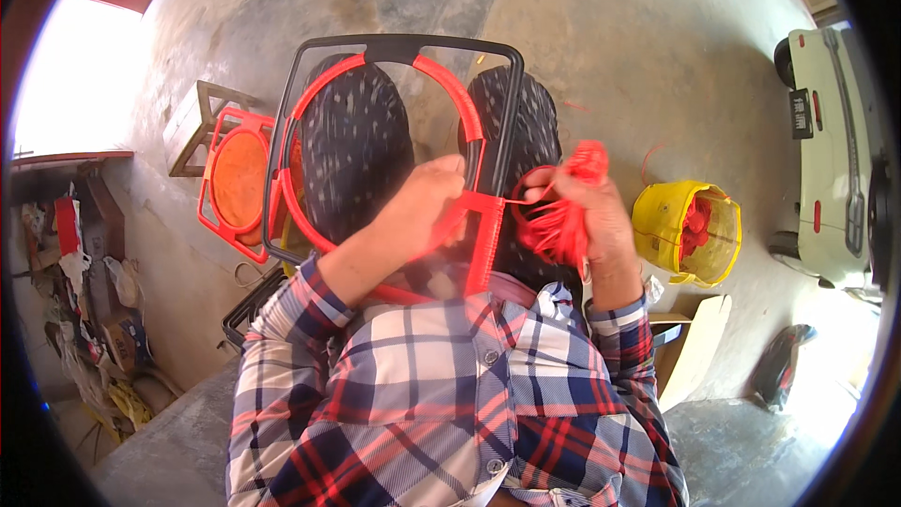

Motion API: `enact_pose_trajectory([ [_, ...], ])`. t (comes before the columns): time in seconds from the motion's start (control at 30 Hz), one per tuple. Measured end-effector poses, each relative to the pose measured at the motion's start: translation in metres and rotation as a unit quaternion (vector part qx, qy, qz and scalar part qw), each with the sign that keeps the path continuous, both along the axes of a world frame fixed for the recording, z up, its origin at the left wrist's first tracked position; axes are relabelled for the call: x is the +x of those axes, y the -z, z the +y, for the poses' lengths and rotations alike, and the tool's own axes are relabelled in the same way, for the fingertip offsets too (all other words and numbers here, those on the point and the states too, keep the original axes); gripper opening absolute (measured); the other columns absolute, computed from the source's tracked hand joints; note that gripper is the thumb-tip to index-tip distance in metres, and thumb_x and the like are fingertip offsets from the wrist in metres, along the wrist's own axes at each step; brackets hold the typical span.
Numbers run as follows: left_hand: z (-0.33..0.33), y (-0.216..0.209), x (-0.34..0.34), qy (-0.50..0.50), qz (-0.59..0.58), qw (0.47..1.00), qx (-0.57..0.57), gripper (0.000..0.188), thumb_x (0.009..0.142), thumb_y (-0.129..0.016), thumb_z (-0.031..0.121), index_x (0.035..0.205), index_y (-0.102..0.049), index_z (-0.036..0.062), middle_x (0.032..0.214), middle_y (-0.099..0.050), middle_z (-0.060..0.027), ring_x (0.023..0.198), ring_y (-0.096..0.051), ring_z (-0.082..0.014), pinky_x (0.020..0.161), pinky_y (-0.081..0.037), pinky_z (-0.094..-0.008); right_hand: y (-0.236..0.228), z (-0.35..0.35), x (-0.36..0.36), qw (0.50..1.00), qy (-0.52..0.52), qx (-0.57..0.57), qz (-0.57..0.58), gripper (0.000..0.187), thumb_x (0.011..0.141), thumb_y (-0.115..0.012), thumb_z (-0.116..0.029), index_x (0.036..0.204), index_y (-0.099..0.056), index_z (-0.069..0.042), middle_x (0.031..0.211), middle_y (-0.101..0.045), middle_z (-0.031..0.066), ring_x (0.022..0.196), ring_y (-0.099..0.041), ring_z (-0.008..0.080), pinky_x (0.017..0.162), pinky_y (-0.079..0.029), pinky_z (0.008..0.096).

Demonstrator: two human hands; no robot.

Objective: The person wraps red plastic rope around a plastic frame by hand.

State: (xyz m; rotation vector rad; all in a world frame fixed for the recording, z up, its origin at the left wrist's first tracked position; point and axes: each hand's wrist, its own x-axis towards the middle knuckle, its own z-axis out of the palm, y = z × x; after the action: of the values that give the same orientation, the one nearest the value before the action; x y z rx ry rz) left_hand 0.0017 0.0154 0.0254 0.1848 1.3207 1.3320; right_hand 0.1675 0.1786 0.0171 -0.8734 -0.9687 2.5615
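Observation:
A black rectangular frame (513,117) with a round ring inside it rests upon my thighs. Red strip (443,77) is wound round much of the ring, with black showing between the wrapped stretches. On the frame's right side, a bar (485,242) is closely wrapped in red. My left hand (424,199) is closed round the ring beside that bar; its fingertips are partly hidden. To the right, my right hand (605,214) grips a loose bundle of red plastic strip (559,233). One strand (519,200) runs taut from the bundle to the wrapped bar.
At left stand a red frame with an orange round seat (238,180) and a wooden stool (190,127). A yellow bucket (658,214) holding red strip is at right, near a cardboard box (696,349). Farther right are a black bag (785,364) and a pale vehicle (826,160).

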Motion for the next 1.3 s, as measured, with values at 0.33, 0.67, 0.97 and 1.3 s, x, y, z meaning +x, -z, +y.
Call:
enact_pose_trajectory([
  [0.33,-0.001,0.014,-0.008,0.038,-0.079,0.995,0.043,0.032,0.08,-0.045,0.021,0.103,-0.058,0.0028,0.076,-0.061,-0.0072,0.053,-0.056,-0.0162,0.045,-0.045,-0.027,0.044,0.094,0.062,0.951,0.224,0.165,-0.135,0.029,0.084,-0.058,-0.016,0.111,-0.054,-0.007,0.085,-0.059,0.0069,0.073,-0.056,0.0161,0.067,-0.049,0.0311],
  [0.67,0.003,0.012,0.007,-0.096,0.195,0.974,0.064,0.038,0.08,-0.048,0.002,0.117,-0.051,0.0025,0.096,-0.055,-0.0023,0.08,-0.052,-0.0085,0.068,-0.041,-0.0201,-0.009,-0.013,-0.062,0.57,-0.073,0.818,0.026,0.038,0.063,-0.077,-0.013,0.097,-0.059,-0.011,0.107,-0.061,0.0059,0.101,-0.059,0.0276,0.077,-0.05,0.0393],
  [0.97,-0.003,0.033,-0.007,-0.004,0.139,0.98,0.14,0.032,0.079,-0.048,-0.009,0.109,-0.058,-0.0028,0.099,-0.066,-0.0122,0.086,-0.067,-0.0215,0.077,-0.055,-0.0327,0.021,-0.016,-0.032,0.621,-0.074,0.779,-0.043,0.029,0.061,-0.08,-0.018,0.082,-0.063,-0.006,0.104,-0.06,0.0089,0.097,-0.055,0.032,0.082,-0.046,0.0412],
  [1.3,0.0,0.036,-0.007,-0.088,-0.162,0.982,0.044,0.034,0.086,-0.044,-0.004,0.119,-0.053,-0.0038,0.1,-0.067,-0.0123,0.088,-0.067,-0.0221,0.073,-0.053,-0.0323,0.027,0.033,0.021,0.982,0.046,0.083,0.163,0.018,0.074,-0.065,-0.016,0.087,-0.063,-0.004,0.102,-0.061,0.0065,0.091,-0.058,0.0252,0.086,-0.047,0.0366],
])
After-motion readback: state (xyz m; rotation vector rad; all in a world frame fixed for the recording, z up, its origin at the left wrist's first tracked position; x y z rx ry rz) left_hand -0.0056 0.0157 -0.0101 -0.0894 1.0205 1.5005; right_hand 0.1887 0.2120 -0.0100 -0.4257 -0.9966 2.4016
